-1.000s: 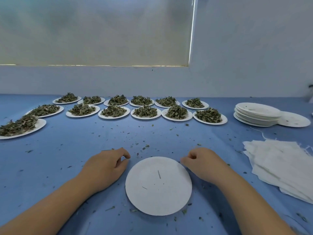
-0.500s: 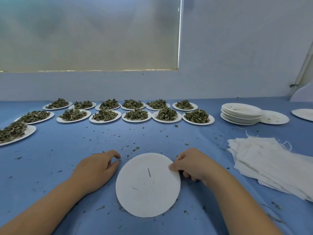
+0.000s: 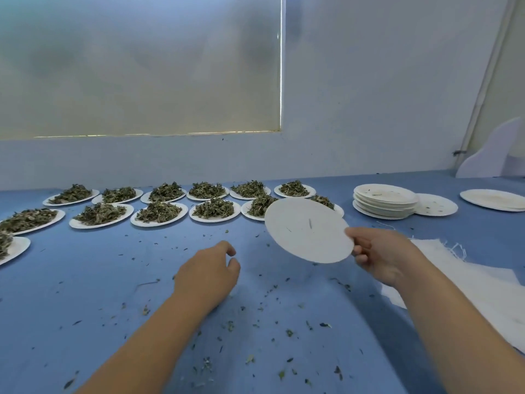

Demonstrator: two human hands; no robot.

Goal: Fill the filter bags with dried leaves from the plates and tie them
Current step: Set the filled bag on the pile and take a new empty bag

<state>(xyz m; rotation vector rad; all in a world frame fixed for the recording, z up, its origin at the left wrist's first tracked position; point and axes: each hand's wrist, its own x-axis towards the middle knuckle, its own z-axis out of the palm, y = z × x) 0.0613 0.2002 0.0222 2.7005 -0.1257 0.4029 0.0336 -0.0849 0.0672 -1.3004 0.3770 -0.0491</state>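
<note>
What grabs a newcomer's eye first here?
An empty paper plate is held above the blue table at centre right, pinched by its rim in the right grip. Behind, two rows of plates heaped with dried leaves span the far left; a stack of empty plates sits far right.

Left hand: near centre, palm down, fingers loosely curled, thumb and forefinger tips apart, holding nothing. Left forearm: bare, entering from near left. Right hand: right of centre, thumb above and fingers beneath, pinching the rim of an empty plate. Right forearm: bare, entering from near right.
</note>
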